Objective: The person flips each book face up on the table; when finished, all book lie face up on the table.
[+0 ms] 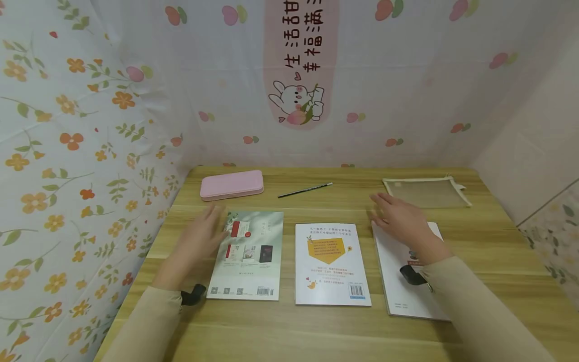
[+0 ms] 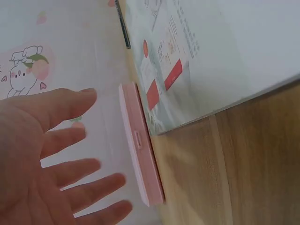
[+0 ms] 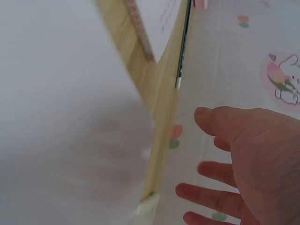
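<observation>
My left hand (image 1: 196, 246) hovers at the left edge of a pale green book (image 1: 264, 229), which lies flat with small pictures of books printed on its cover. In the left wrist view the fingers (image 2: 89, 192) of that hand are spread and hold nothing. Over the top part of a white book (image 1: 402, 299) on the right is my right hand (image 1: 400, 221), covering some of its cover. The right wrist view shows that hand's fingers (image 3: 211, 197) apart, with nothing between them. Between the hands lies a white book with an orange printed shape (image 1: 332, 281).
Behind the books, a pink pencil case (image 1: 231, 185) lies at the left and a dark pencil (image 1: 305, 190) near the middle. A mesh zip pouch (image 1: 429, 193) is at the back right of the wooden table (image 1: 271, 337). Patterned cloth (image 1: 226, 90) hangs behind and at the left.
</observation>
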Demonstrator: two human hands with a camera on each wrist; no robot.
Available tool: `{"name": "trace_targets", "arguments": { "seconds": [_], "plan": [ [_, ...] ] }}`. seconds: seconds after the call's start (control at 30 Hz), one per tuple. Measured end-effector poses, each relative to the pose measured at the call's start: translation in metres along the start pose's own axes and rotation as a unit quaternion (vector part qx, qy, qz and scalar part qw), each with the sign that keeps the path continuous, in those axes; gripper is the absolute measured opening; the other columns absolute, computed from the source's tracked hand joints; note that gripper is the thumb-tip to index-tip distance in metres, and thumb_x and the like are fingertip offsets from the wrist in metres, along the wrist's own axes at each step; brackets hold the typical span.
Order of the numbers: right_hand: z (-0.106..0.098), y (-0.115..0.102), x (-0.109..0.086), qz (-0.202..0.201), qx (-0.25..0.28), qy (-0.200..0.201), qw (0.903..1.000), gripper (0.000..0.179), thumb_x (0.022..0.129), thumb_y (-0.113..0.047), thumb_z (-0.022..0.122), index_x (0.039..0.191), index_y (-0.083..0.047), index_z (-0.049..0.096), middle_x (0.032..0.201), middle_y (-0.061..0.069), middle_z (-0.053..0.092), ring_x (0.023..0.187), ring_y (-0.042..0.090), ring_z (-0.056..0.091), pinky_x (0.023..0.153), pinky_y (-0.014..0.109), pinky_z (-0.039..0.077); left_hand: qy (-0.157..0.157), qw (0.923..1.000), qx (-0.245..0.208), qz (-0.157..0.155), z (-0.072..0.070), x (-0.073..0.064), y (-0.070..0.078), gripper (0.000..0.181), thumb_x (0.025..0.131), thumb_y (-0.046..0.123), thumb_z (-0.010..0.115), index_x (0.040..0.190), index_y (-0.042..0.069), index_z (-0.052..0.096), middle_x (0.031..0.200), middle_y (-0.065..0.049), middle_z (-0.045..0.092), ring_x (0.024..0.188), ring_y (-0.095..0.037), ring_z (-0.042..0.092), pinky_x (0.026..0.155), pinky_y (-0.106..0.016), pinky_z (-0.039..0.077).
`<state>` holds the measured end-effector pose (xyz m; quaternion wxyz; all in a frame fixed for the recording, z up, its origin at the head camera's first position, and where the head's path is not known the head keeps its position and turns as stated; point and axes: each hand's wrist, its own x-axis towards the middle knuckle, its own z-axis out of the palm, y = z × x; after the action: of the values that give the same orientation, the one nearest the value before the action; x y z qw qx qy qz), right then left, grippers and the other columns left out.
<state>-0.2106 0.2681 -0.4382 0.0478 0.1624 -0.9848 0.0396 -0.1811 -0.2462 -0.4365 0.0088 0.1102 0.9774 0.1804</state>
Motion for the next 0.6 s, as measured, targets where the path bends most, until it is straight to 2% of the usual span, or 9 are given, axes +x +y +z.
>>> {"name": "trace_targets", "arguments": {
  "seconds": [0.1, 0.23, 0.3, 0.4, 0.6],
  "plan": [
    [0.003, -0.011, 0.01, -0.008, 0.038, -0.015, 0.9992, 0.051, 0.102, -0.036, 0.063, 0.146, -0.01, 0.058, 0.144, 0.02, 0.06, 0.124, 0.042, 0.063, 0.092, 0.057, 0.055, -0.011, 0.9993, -0.036, 0.006, 0.0, -0.009, -0.001, 0.063, 0.098, 0.023, 0.071, 0.152, 0.002, 0.047, 0.161, -0.026, 0.039, 0.142, -0.05, 0.044, 0.112, -0.064, 0.039],
    [0.008, -0.028, 0.026, -0.013, 0.114, -0.044, 0.9924, 0.045, 0.102, -0.033, 0.064, 0.142, -0.012, 0.062, 0.144, 0.016, 0.062, 0.134, 0.038, 0.057, 0.106, 0.058, 0.048, -0.026, 0.9964, -0.081, 0.005, 0.0, -0.021, -0.002, 0.056, 0.095, 0.017, 0.073, 0.147, 0.003, 0.055, 0.147, -0.021, 0.056, 0.127, -0.043, 0.059, 0.102, -0.059, 0.05],
    [0.01, -0.037, 0.034, -0.021, 0.145, -0.053, 0.9878, 0.044, 0.101, -0.032, 0.066, 0.141, -0.012, 0.063, 0.143, 0.015, 0.063, 0.135, 0.038, 0.057, 0.108, 0.058, 0.046, -0.035, 0.9949, -0.095, -0.004, 0.0, -0.027, -0.002, 0.055, 0.094, 0.016, 0.075, 0.145, 0.005, 0.057, 0.143, -0.019, 0.06, 0.119, -0.039, 0.063, 0.093, -0.055, 0.054],
    [0.014, -0.051, 0.045, -0.04, 0.18, -0.062, 0.9809, 0.042, 0.101, -0.029, 0.067, 0.139, -0.011, 0.065, 0.141, 0.013, 0.065, 0.132, 0.036, 0.059, 0.108, 0.055, 0.047, -0.045, 0.9943, -0.095, -0.015, 0.001, -0.034, -0.003, 0.053, 0.092, 0.017, 0.078, 0.141, 0.007, 0.061, 0.137, -0.016, 0.063, 0.11, -0.032, 0.063, 0.086, -0.047, 0.054],
    [0.017, -0.082, 0.066, -0.08, 0.244, -0.087, 0.9624, 0.039, 0.101, -0.024, 0.068, 0.137, -0.009, 0.066, 0.138, 0.01, 0.067, 0.126, 0.032, 0.063, 0.106, 0.051, 0.05, -0.054, 0.9934, -0.099, -0.022, 0.004, -0.048, -0.005, 0.05, 0.087, 0.017, 0.083, 0.134, 0.009, 0.068, 0.113, -0.014, 0.064, 0.088, -0.023, 0.055, 0.072, -0.034, 0.045]
  ]
}}
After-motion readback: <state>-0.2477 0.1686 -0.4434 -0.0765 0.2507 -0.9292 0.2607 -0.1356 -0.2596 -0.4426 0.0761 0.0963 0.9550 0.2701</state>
